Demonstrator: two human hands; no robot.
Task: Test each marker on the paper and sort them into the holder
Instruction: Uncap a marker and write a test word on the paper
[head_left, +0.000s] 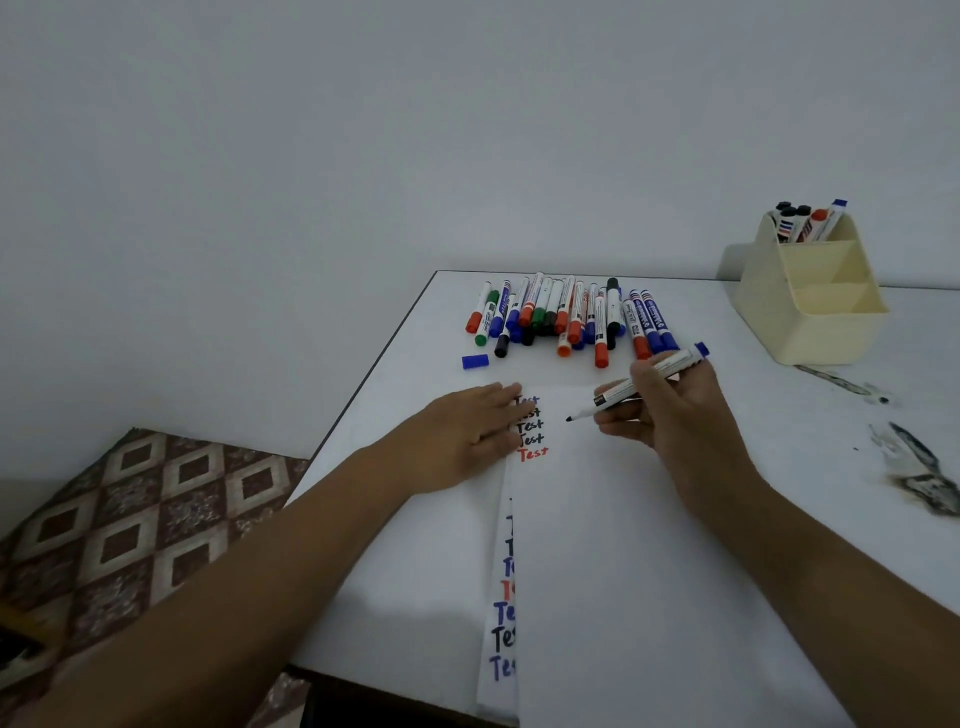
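Carpet (130, 519) with brown diamonds lies off to the far left below the table (779, 467), and my left hand (467, 431) rests flat, fingers straight, on the paper (597, 545) right beside the column of "Test" words (531, 426). Just beyond it a loose blue cap (475, 361) lies near the pile of markers (566, 317), and my right hand (675, 410) pinches an uncapped marker (641, 382), its tip hovering just over the paper. Far right, the cream holder (815, 306) stands with a few markers upright in its back compartment, dark smudges (919, 467) on the tabletop nearby.
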